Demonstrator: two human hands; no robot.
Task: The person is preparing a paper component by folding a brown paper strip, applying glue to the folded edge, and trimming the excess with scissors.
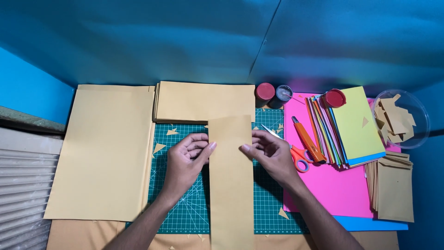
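Observation:
A long tan paper strip [230, 185] lies upright down the middle of a green cutting mat [189, 203]. My left hand [187, 159] rests on the mat at the strip's left edge, thumb pressing on the paper. My right hand [270, 155] touches the strip's right edge with its thumb, fingers curled. Both hands pinch the strip near its upper part.
A large tan sheet [104, 153] lies left, a tan paper stack [203, 102] behind. Right: pink sheet [333, 190], orange scissors [296, 155], orange utility knife [307, 139], coloured paper stack [354, 125], two small jars [273, 95], clear bowl of scraps [400, 118], tan envelopes [393, 187].

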